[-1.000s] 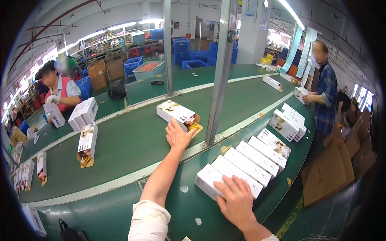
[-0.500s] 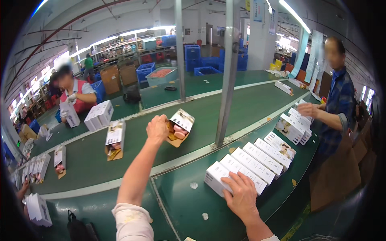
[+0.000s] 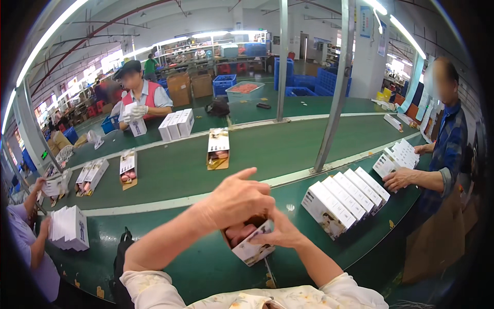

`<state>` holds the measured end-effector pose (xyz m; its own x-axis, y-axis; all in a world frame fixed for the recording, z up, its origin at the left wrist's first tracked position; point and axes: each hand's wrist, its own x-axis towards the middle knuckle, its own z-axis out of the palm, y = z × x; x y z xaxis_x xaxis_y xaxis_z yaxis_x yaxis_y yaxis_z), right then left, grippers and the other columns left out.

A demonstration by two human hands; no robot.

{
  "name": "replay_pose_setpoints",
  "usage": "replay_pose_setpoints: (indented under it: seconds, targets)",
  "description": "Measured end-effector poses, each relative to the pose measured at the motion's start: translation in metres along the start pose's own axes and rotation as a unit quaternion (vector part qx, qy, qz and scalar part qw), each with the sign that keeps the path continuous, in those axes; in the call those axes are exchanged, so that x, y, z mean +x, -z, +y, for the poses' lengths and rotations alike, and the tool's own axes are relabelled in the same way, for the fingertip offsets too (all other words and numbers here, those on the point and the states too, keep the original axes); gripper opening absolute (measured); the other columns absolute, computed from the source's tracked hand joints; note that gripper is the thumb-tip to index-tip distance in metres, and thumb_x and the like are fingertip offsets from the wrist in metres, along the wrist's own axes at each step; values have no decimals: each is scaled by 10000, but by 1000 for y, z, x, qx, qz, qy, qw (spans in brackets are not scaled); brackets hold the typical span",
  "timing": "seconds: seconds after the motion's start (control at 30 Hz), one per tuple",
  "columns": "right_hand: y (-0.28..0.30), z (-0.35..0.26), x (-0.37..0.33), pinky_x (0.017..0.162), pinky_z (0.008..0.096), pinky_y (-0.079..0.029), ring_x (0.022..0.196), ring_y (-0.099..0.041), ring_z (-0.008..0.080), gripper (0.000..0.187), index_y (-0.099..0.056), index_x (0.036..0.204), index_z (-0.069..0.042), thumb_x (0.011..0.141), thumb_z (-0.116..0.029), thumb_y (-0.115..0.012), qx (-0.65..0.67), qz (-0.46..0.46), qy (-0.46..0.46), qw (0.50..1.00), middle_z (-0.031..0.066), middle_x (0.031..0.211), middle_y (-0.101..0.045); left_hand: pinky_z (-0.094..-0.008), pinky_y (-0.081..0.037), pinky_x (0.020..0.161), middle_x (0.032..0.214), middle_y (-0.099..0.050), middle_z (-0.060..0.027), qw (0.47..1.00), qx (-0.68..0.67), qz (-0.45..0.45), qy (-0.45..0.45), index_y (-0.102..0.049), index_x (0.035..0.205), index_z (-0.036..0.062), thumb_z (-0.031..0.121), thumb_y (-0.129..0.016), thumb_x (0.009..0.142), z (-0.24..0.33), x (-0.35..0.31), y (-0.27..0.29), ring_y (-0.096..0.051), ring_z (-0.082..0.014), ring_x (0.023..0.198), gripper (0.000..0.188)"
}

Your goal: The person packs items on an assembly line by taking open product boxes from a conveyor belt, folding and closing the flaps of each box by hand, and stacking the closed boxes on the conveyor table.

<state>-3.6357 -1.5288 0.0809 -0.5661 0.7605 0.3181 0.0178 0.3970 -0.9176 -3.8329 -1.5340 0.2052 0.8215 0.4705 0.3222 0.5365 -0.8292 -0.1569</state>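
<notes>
A white printed cardboard box (image 3: pixel 253 251) with its upper end open stands tilted at the near edge of the belt table, close to my body. Pink items (image 3: pixel 238 233) show inside it. My right hand (image 3: pixel 284 229) grips the box's right side, thumb across the white face, the other fingers mostly hidden. Over the open end is my left hand (image 3: pixel 239 200), its index finger stretched out and its other fingers bent and partly hidden. To the right, a row of closed white boxes (image 3: pixel 342 201) stands on the green table.
Open boxes with pink contents lie on the green conveyor (image 3: pixel 175 172), one box (image 3: pixel 218 149) ahead of me. A metal post (image 3: pixel 337 92) rises at its near edge. A co-worker at right handles white boxes (image 3: pixel 396 157); others work across the belt and at left, beside stacked boxes (image 3: pixel 72 226).
The open box has come off the belt to near my body. My right hand has left the box row and now grips this box. The co-worker at right has hands on boxes.
</notes>
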Motion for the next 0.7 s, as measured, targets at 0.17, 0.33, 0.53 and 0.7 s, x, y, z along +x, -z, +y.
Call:
replay_pose_setpoints:
  seconds: [0.17,0.33,0.53,0.7]
  targets:
    - [-20,13,-15,1036,354,-491,1193,-615,181,781,-482,1411,-32,739,-90,-876,177,42,14,983,65,1297,-627,-491,-338,1172,1181,-695,-84,944,-105,301,91,-721,1146,138,142,-729,825,31,-33,18,-603,-285,1240,322]
    - [-24,29,-17,1046,321,-473,1265,-555,170,834,-400,1443,-52,755,-48,-870,174,92,13,980,52,1351,-569,-414,-261,1198,1460,-505,-97,624,-512,519,283,-465,1445,16,586,-379,1056,65,-56,-85,-425,-203,1401,696]
    - [-18,9,-25,1158,392,-359,1352,-480,240,688,-251,1598,-42,1089,-503,-295,402,102,66,908,115,1501,-453,-293,-510,943,1133,-696,-69,488,-696,437,295,-510,1387,54,351,-484,1079,109,-41,-111,-658,-125,1041,429]
    - [-9,-11,-27,998,283,-465,1160,-567,79,452,-585,1417,-86,966,-67,-604,311,109,-32,944,19,1275,-628,-250,-522,852,1000,-708,-35,517,-650,475,292,-598,1266,49,66,-587,992,98,-38,-124,-652,-81,904,276]
